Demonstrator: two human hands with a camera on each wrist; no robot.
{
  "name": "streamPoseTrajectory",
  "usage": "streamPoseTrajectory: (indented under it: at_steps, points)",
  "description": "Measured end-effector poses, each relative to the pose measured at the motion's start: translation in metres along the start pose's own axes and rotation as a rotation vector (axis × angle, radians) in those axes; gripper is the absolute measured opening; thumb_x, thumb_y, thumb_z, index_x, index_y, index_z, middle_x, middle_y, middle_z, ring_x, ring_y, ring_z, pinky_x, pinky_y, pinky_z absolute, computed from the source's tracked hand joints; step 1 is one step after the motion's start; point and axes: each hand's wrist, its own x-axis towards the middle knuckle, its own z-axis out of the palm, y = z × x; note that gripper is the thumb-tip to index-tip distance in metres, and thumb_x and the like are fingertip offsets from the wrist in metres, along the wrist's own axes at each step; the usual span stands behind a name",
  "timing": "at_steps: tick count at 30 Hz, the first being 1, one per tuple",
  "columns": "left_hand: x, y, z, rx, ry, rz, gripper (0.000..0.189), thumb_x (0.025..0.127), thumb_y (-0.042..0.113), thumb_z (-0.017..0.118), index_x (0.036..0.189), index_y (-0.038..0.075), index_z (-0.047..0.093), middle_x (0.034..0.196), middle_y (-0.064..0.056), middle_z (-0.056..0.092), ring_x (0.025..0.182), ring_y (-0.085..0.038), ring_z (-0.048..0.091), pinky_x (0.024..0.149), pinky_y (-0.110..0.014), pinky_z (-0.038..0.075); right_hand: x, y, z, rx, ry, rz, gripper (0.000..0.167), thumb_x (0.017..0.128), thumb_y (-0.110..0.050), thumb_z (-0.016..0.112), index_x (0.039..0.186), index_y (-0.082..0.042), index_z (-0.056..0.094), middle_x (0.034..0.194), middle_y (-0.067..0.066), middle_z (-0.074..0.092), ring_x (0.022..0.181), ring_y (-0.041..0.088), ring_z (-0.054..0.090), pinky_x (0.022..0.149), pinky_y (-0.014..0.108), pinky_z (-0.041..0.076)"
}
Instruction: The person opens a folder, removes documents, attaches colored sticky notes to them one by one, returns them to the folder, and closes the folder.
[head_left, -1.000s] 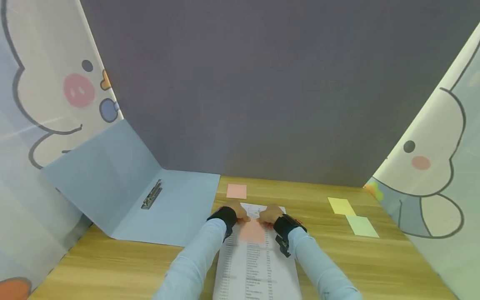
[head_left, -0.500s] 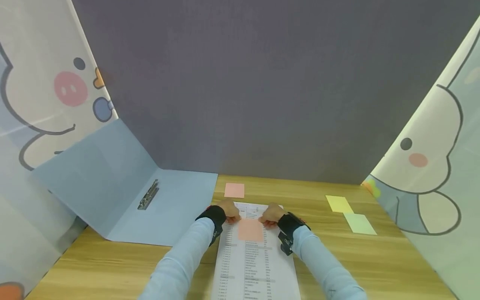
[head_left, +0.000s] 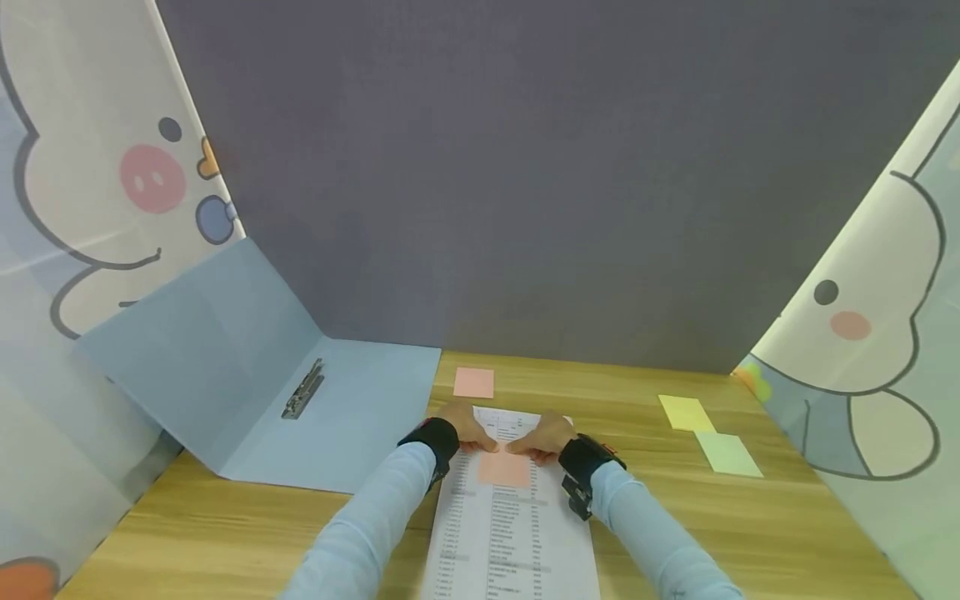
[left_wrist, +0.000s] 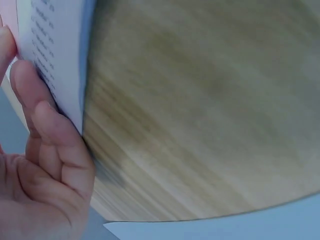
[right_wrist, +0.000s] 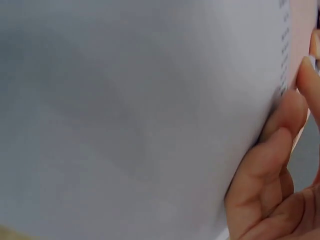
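Head view, pink note: lies on my printed sheet [head_left: 517,533] near its far end, between my hands; that's the pink note [head_left: 504,471] both thumbs are on.
Left hand: my left hand [head_left: 467,425] comes in over the sheet's left edge, thumb on the note's top edge.
Right hand: my right hand [head_left: 549,435] mirrors it from the right, thumb tip just beside the left one.
Wrists: a black band [head_left: 438,442] on the left, another on the right, light blue sleeves below.
Table: wood-grain table [head_left: 240,525], sheet flat on it, long side running toward me.
Folder: blue folder [head_left: 367,417] spread at left, cover tilted up, metal clip [head_left: 303,390] by the fold.
Other notes: second pink note [head_left: 474,382] just past the sheet's far end; yellow note [head_left: 686,412] and pale green note [head_left: 729,454] to the right, near corner to far edge.
Left wrist view, fingers: loosely bent along the sheet's edge, wrapped around nothing; thumb tip on pink at frame edge.
Right wrist view, fingers: half bent, resting against the sheet beside the print, gap to the thumb, grasping nothing; thumb on pink.
Sheet: blurred white, fills most of this view.
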Motion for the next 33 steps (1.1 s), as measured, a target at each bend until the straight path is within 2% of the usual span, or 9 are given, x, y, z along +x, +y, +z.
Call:
streamPoseTrajectory:
  at_steps: [3,7,12,16,21,25,28,33]
  points:
    - [0.002,0.001,0.002,0.033,0.007,0.003,0.044,0.058,0.043,0.083,0.046,0.013,0.053,0.043,0.005,0.048,0.040,-0.008,0.044,0.041,-0.019,0.032,0.001,-0.001,0.001,-0.035,0.006,0.004,0.040,0.062,-0.040,0.082,0.061,-0.006,0.062,0.046,-0.003,0.045,0.037,0.008,0.041,0.036,0.017,0.033]
    - [0.002,-0.006,0.002,0.039,0.002,0.016,0.042,0.060,0.039,0.083,0.047,0.013,0.054,0.043,0.005,0.048,0.041,-0.007,0.045,0.042,-0.019,0.031,0.003,-0.005,0.001,-0.056,-0.051,-0.041,0.037,0.065,-0.035,0.081,0.067,-0.004,0.062,0.048,-0.002,0.047,0.039,0.008,0.044,0.038,0.016,0.036]
    - [0.005,-0.011,0.002,-0.048,-0.039,0.063,0.035,0.063,0.032,0.083,0.052,0.010,0.058,0.046,0.004,0.052,0.045,-0.009,0.047,0.044,-0.019,0.034,0.007,-0.002,-0.005,-0.083,-0.090,-0.046,0.030,0.068,-0.028,0.081,0.067,-0.003,0.063,0.049,-0.001,0.049,0.039,0.007,0.046,0.038,0.015,0.038]
    - [0.008,-0.015,0.002,-0.162,-0.084,0.074,0.026,0.068,0.022,0.080,0.058,0.007,0.061,0.049,0.002,0.056,0.045,-0.008,0.053,0.045,-0.019,0.042,0.009,0.001,-0.006,-0.063,-0.099,-0.027,0.028,0.070,-0.024,0.079,0.066,-0.004,0.061,0.048,-0.001,0.049,0.039,0.006,0.046,0.039,0.015,0.038]
    - [0.012,-0.019,0.001,-0.189,-0.097,0.067,0.022,0.073,0.018,0.075,0.063,0.005,0.060,0.053,0.000,0.059,0.045,-0.007,0.056,0.046,-0.019,0.045,0.009,0.000,-0.006,0.011,-0.095,-0.062,0.025,0.076,-0.017,0.074,0.061,-0.004,0.057,0.047,0.000,0.048,0.038,0.007,0.046,0.038,0.017,0.039]
    - [0.012,-0.018,0.000,-0.194,-0.111,0.071,0.022,0.077,0.017,0.072,0.070,0.005,0.055,0.058,-0.002,0.062,0.047,-0.008,0.058,0.047,-0.019,0.046,0.006,-0.001,-0.006,0.002,-0.076,-0.115,0.027,0.080,-0.009,0.067,0.057,-0.006,0.053,0.046,0.000,0.047,0.038,0.008,0.046,0.038,0.018,0.039]
    - [0.008,-0.016,0.002,-0.159,-0.082,0.073,0.024,0.076,0.021,0.073,0.067,0.006,0.056,0.056,-0.001,0.061,0.047,-0.008,0.057,0.046,-0.019,0.044,0.004,0.001,-0.004,-0.025,-0.030,-0.129,0.028,0.079,-0.010,0.066,0.055,-0.006,0.054,0.044,-0.002,0.046,0.038,0.007,0.044,0.037,0.017,0.036]
    - [0.001,-0.005,0.008,-0.034,0.041,0.024,0.038,0.067,0.041,0.078,0.053,0.011,0.058,0.044,0.004,0.052,0.040,-0.007,0.048,0.040,-0.019,0.035,0.002,0.001,0.002,-0.067,0.025,-0.088,0.034,0.077,-0.024,0.071,0.051,-0.010,0.054,0.042,-0.004,0.043,0.036,0.006,0.040,0.036,0.016,0.031]
